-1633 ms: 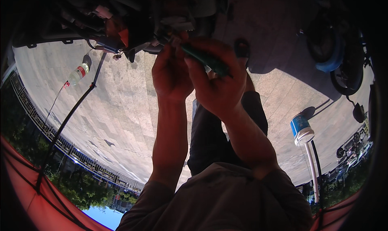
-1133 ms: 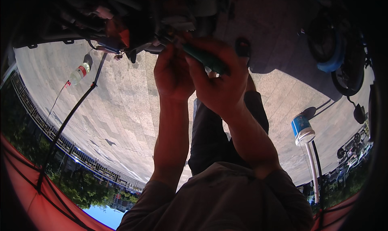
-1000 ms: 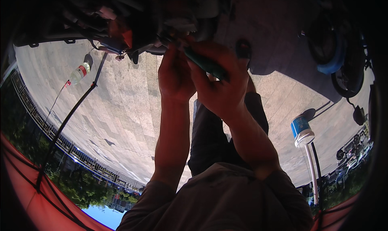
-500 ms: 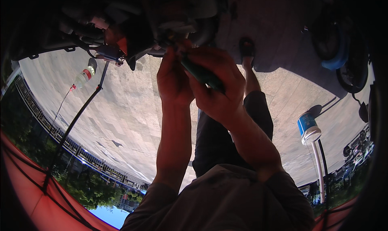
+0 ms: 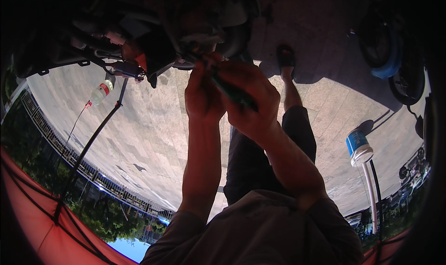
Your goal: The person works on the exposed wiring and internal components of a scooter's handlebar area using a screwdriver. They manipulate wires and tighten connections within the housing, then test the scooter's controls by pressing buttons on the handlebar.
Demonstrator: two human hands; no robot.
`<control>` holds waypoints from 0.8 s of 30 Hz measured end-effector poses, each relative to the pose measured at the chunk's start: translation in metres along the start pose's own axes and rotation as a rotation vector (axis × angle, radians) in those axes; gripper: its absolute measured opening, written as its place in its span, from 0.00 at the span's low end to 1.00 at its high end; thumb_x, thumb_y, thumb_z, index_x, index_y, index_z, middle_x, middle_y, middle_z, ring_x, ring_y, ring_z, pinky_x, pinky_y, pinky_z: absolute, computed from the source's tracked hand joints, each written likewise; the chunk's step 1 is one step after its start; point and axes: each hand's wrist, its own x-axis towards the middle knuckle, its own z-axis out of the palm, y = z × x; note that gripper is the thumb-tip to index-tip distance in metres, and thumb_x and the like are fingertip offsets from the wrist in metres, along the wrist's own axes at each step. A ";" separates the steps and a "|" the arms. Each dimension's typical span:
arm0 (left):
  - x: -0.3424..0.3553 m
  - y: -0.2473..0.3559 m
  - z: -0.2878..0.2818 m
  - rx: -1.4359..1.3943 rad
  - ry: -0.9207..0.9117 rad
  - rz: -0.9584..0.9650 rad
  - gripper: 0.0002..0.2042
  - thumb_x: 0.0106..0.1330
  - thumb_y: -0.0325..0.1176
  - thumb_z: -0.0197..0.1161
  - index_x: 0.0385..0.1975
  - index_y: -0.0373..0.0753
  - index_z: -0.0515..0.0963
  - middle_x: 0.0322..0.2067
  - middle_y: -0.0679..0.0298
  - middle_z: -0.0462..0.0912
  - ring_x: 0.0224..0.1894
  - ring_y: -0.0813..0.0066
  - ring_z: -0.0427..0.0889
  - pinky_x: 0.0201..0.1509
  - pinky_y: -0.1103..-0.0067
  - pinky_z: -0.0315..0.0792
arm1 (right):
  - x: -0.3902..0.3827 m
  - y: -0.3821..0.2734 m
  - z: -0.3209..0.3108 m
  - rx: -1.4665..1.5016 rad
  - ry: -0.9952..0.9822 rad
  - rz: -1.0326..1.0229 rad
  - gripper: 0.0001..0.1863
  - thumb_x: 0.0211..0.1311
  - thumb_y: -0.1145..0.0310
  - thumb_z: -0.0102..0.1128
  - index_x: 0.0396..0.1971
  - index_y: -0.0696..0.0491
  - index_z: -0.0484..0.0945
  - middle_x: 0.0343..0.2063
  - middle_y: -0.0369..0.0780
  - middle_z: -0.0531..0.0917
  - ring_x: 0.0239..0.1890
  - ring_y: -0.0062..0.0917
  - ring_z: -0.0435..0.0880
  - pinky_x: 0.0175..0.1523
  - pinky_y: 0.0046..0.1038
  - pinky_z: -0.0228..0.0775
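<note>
Green tool (image 5: 236,93), slim, lies slantwise in the right hand (image 5: 253,98). Right grip: closed around the handle, fingers wrapped over it; the end near the fingertips points up and left toward a dark machine (image 5: 197,21). Tip lost in shadow; contact with the machine cannot be told.

Left hand (image 5: 203,95) is just beside the right, raised to the machine's lower edge. Left grip: thumb and fingers drawn together; whether anything is pinched between them, cannot tell. Both forearms reach up from the lower edge of the view, lit reddish.

Machine: deep shade across the top, details mostly unreadable. Orange part (image 5: 140,60) visible on it, left of the hands.

Surroundings: pale pavement (image 5: 153,121), sunlit. Clear bottle (image 5: 99,94) with a red band at left, near a black pole (image 5: 90,144). Blue-and-white bucket (image 5: 359,147) at right, with a white pole (image 5: 370,190) running down from it. Foot (image 5: 285,58) in a dark sandal, right of the hands. Wheel (image 5: 405,88) at far right, in shadow. Railing (image 5: 95,174) curves along the lower left; red canopy (image 5: 32,209) beyond.
</note>
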 end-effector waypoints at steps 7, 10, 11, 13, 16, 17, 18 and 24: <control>0.003 0.000 -0.005 0.039 0.014 0.010 0.13 0.72 0.38 0.45 0.47 0.38 0.71 0.46 0.62 0.75 0.48 0.73 0.75 0.52 0.78 0.70 | -0.001 0.011 -0.002 -0.011 0.002 0.059 0.20 0.41 0.81 0.64 0.40 0.55 0.79 0.41 0.44 0.81 0.39 0.34 0.84 0.39 0.24 0.77; 0.000 0.000 -0.005 0.034 0.126 0.009 0.13 0.72 0.38 0.46 0.48 0.39 0.72 0.45 0.62 0.76 0.48 0.73 0.75 0.52 0.78 0.71 | -0.001 0.017 -0.002 0.008 0.001 0.015 0.19 0.42 0.80 0.64 0.40 0.54 0.79 0.41 0.43 0.81 0.41 0.32 0.82 0.42 0.25 0.76; 0.000 0.000 -0.005 0.026 0.132 -0.001 0.13 0.71 0.38 0.46 0.48 0.38 0.72 0.45 0.62 0.76 0.48 0.74 0.75 0.52 0.78 0.70 | 0.001 0.021 -0.001 0.015 0.004 -0.017 0.19 0.43 0.79 0.65 0.40 0.54 0.80 0.41 0.43 0.81 0.42 0.32 0.82 0.43 0.26 0.76; 0.000 0.000 -0.006 0.013 0.146 -0.006 0.13 0.71 0.37 0.47 0.47 0.38 0.72 0.44 0.63 0.77 0.48 0.74 0.75 0.53 0.77 0.69 | 0.004 0.028 0.001 0.079 -0.010 0.001 0.17 0.43 0.79 0.65 0.38 0.53 0.80 0.41 0.41 0.81 0.44 0.31 0.81 0.45 0.26 0.75; 0.003 0.001 -0.011 -0.025 0.074 0.002 0.11 0.69 0.35 0.49 0.47 0.38 0.72 0.44 0.63 0.77 0.49 0.74 0.75 0.54 0.76 0.68 | 0.007 0.036 0.004 0.046 -0.047 0.030 0.15 0.43 0.78 0.67 0.36 0.52 0.81 0.41 0.40 0.81 0.44 0.29 0.81 0.46 0.25 0.75; 0.005 0.001 -0.012 -0.014 0.121 0.011 0.11 0.69 0.34 0.50 0.47 0.39 0.72 0.44 0.64 0.77 0.49 0.74 0.74 0.54 0.76 0.68 | 0.009 0.038 0.005 0.014 -0.062 0.038 0.15 0.44 0.78 0.67 0.35 0.52 0.81 0.41 0.40 0.81 0.44 0.29 0.81 0.46 0.25 0.75; 0.005 0.001 -0.014 -0.003 0.162 0.022 0.11 0.68 0.34 0.51 0.46 0.39 0.72 0.44 0.64 0.77 0.48 0.73 0.74 0.54 0.76 0.68 | 0.011 0.039 0.007 0.037 -0.057 0.052 0.14 0.44 0.78 0.67 0.35 0.52 0.81 0.40 0.40 0.81 0.43 0.28 0.81 0.45 0.25 0.75; 0.004 0.005 -0.015 0.085 0.294 0.058 0.11 0.66 0.35 0.54 0.45 0.40 0.72 0.42 0.66 0.77 0.47 0.73 0.74 0.52 0.75 0.68 | 0.015 0.040 0.013 0.130 -0.024 0.110 0.12 0.45 0.80 0.67 0.33 0.52 0.81 0.35 0.39 0.82 0.39 0.25 0.83 0.43 0.23 0.75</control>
